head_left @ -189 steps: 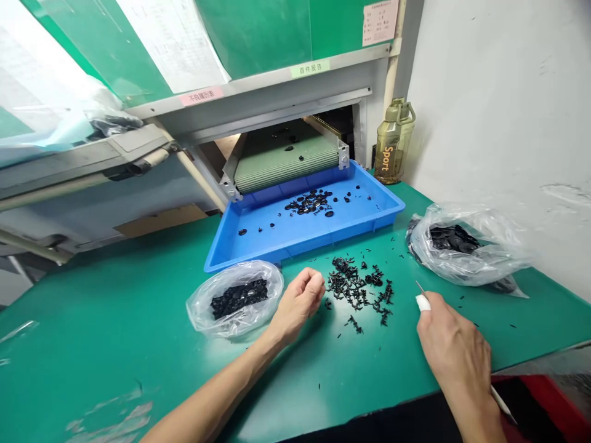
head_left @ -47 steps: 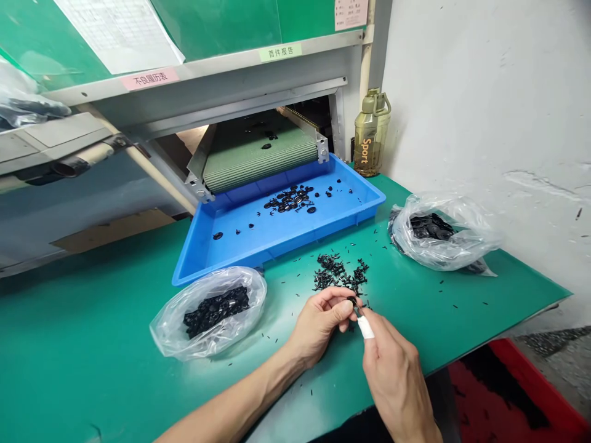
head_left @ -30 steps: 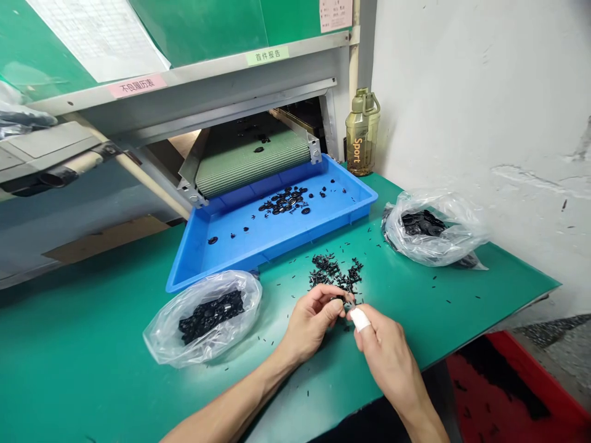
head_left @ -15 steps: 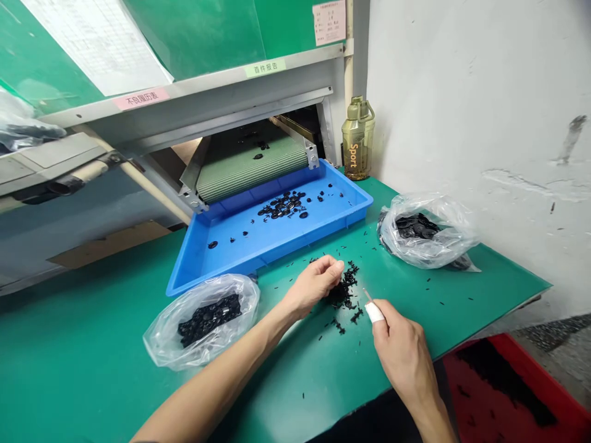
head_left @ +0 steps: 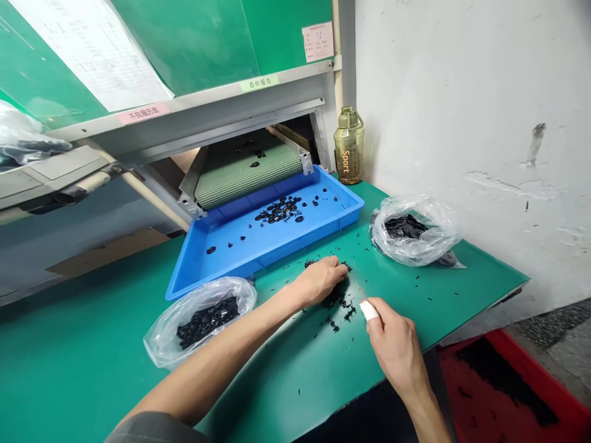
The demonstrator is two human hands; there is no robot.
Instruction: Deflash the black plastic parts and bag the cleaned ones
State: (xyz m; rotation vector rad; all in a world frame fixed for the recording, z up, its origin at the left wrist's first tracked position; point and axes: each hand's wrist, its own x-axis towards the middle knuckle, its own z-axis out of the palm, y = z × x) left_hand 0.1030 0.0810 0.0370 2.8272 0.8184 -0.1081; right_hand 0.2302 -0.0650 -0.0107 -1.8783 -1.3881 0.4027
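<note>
My left hand [head_left: 322,281] is down at a pile of small black plastic pieces [head_left: 340,296] on the green table. Its fingers are curled together into the pile, and whatever they pinch is hidden. To the right of the pile, my right hand [head_left: 394,338] is closed round a thin tool, of which only a slim pinkish tip [head_left: 361,293] pokes out. White tape [head_left: 369,310] wraps one of its digits. The tip is apart from my left hand.
A blue tray [head_left: 295,244] with scattered black parts sits below a green conveyor belt [head_left: 249,175]. Clear plastic bags of black parts lie left [head_left: 159,335] and right [head_left: 431,249]. A bottle [head_left: 348,147] stands by the wall; a red bin [head_left: 521,394] is at lower right.
My left hand has turned fingers-down and lowered into the pile, reaching slightly further right. My right hand keeps its hold on the thin tool. The view has shifted a little.
</note>
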